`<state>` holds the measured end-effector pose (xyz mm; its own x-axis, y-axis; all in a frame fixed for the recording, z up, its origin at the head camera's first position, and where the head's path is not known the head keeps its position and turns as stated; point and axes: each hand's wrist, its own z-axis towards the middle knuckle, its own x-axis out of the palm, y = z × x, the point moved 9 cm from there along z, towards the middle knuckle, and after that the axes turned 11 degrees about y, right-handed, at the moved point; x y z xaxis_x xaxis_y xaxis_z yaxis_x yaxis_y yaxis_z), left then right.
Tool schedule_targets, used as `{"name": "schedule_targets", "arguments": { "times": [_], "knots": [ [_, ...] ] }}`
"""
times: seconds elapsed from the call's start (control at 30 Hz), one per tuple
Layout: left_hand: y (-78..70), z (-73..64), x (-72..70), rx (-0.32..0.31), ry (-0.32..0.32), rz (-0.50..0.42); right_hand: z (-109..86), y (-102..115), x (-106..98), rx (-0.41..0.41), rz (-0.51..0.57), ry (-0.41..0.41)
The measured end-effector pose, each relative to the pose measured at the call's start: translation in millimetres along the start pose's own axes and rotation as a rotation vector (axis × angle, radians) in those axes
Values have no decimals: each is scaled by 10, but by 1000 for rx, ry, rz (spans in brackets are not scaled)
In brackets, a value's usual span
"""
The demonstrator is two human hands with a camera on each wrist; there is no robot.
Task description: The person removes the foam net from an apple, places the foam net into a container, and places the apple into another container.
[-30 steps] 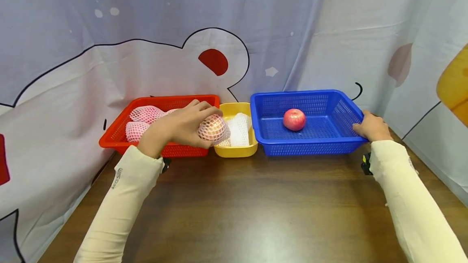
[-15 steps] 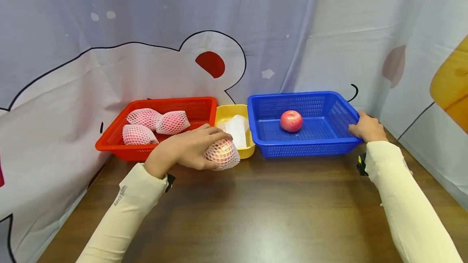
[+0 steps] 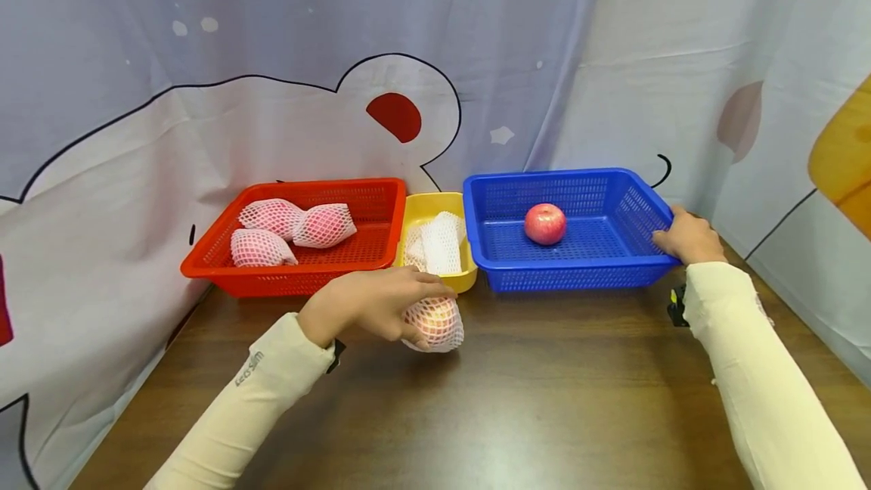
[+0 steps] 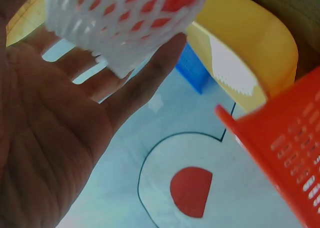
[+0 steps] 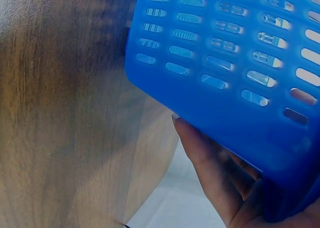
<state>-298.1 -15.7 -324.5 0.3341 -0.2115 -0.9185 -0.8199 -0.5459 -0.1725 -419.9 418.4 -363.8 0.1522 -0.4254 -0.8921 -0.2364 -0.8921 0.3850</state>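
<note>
Over the table in front of the yellow basket, my left hand (image 3: 381, 305) grips an apple in a white foam net (image 3: 435, 324). Red skin shows through the mesh in the left wrist view, where the net's loose end (image 4: 122, 68) hangs past the fingers. My right hand (image 3: 692, 237) holds the right end of the blue basket (image 3: 571, 276), its fingers (image 5: 202, 158) against the basket's underside in the right wrist view. One bare red apple (image 3: 544, 224) lies inside that basket.
The red basket (image 3: 272, 286) at left contains several netted fruits (image 3: 323, 225). Between the two larger baskets stands the yellow basket (image 3: 429, 203) with white foam nets (image 3: 442, 244) in it. A patterned curtain (image 3: 272, 127) hangs behind the wooden table (image 3: 544, 399).
My left hand has carried the netted apple from beside the red basket toward the table's front and slightly right, uncovering the netted fruits there. My right hand has stayed on the blue basket.
</note>
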Motion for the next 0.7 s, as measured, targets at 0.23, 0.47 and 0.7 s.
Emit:
{"name": "schedule_targets", "arguments": {
  "times": [0.23,0.47,0.7],
  "knots": [
    [-48,86,106,33,38,16,-5,-16,-1,19,5,8],
    [-97,135,160,80,44,32,-34,-15,-19,10,5,-1],
    [-54,163,179,70,33,-18,-23,-26,8,21,11,8]
  ]
}}
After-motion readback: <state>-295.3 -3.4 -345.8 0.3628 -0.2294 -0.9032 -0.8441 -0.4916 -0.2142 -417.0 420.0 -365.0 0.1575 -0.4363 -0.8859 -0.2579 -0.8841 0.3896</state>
